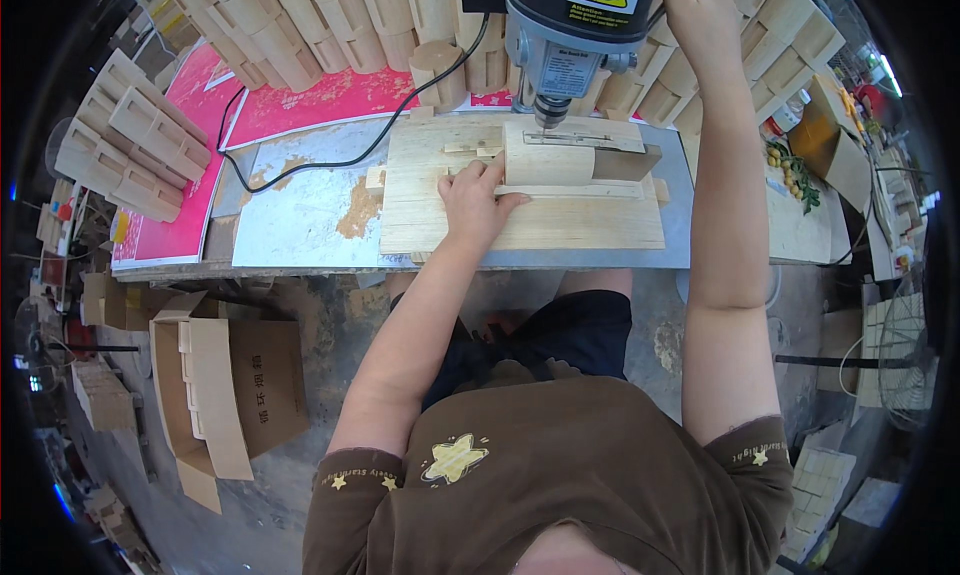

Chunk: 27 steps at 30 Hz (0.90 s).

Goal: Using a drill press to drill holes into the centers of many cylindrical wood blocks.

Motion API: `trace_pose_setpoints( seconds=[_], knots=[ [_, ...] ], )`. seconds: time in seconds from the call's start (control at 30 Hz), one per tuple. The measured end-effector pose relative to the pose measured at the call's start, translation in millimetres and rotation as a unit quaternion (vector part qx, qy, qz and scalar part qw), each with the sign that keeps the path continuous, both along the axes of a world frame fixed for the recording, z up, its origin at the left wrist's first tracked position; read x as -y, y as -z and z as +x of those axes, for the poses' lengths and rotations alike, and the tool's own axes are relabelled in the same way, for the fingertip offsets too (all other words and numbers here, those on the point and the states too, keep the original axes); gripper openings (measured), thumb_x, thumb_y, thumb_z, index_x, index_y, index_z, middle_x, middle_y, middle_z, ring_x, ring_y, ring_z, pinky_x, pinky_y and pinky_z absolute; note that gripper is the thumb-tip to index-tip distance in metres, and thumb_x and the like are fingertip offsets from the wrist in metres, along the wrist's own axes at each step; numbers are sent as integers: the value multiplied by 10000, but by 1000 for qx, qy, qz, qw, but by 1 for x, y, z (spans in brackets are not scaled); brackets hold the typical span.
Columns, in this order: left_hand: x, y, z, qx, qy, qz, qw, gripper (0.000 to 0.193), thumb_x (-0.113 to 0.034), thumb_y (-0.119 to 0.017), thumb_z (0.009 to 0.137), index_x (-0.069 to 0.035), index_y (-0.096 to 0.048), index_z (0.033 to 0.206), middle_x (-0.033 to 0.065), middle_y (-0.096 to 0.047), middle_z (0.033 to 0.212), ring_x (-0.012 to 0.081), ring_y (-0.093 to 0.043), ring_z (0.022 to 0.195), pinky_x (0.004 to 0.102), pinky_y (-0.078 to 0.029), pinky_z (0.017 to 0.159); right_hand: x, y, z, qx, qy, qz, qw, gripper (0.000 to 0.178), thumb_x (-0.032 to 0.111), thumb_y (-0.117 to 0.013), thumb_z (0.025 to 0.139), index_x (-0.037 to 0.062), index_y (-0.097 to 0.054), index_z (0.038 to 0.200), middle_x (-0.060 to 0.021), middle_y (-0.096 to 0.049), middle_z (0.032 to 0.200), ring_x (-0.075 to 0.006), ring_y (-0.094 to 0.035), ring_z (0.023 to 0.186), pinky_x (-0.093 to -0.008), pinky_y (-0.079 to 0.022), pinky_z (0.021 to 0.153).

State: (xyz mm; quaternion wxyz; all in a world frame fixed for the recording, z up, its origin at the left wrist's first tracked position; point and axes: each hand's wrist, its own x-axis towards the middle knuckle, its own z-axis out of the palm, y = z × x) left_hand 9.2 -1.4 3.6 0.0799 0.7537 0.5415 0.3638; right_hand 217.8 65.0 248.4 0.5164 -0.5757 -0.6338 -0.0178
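Resting spread and unclosed, the left hand (pixel 478 205) touches the wooden block (pixel 548 165), upper centre; the right hand (pixel 697 5), cropped at upper right, has an unreadable grip. Weak bracing could let the block twist beneath the drill chuck (pixel 551 111).

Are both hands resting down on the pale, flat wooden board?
No, the right hand is raised beside the black-and-grey metal drill head.

Note an open cardboard box (pixel 272 360) on the floor (pixel 335 325) at left; at right, note a caged fan (pixel 905 350) and a leafy sprig (pixel 811 196) bearing small yellowish fruit (pixel 791 178).
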Motion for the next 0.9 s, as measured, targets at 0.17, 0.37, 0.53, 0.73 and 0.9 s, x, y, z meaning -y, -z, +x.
trace_pose_setpoints(
  seconds=[0.17,0.37,0.53,0.73,0.9],
  knots=[
    [2,2,-7,13,-7,-8,1000,639,-342,-793,615,-134,-596,1186,12,-577,834,207,-534,843,397,-285,787,64,37,-2,37,-66,33,997,268,211,-517,910,-10,-633,812,-3,-476,563,-64,-441,531,-227,-350,513],
    [1,2,-5,11,-2,-13,1000,641,-346,-794,613,-136,-599,1185,16,-577,830,209,-536,844,405,-288,793,94,110,-15,-81,-112,53,989,115,88,-565,873,-3,-623,835,-58,-498,595,-117,-462,541,-252,-368,512],
    [-1,1,-2,6,-3,-19,1000,636,-353,-792,615,-139,-602,1183,17,-578,829,211,-537,843,413,-289,801,75,171,-11,-58,-140,150,977,108,40,-518,888,-20,-607,895,-82,-571,730,-143,-522,617,-258,-416,582],
    [0,-1,-1,6,-2,-25,1000,645,-357,-790,617,-139,-596,1192,14,-578,828,208,-537,845,416,-291,803,71,176,-10,-29,-142,164,976,117,48,-497,905,-25,-588,901,-81,-590,769,-153,-550,664,-260,-439,635],
    [0,1,-1,-2,-3,-11,1000,642,-353,-790,618,-136,-596,1190,13,-578,817,204,-534,831,409,-290,798,81,125,-2,-42,-101,147,983,68,69,-589,856,4,-591,835,-101,-559,720,-142,-513,636,-276,-423,585]
  ],
)
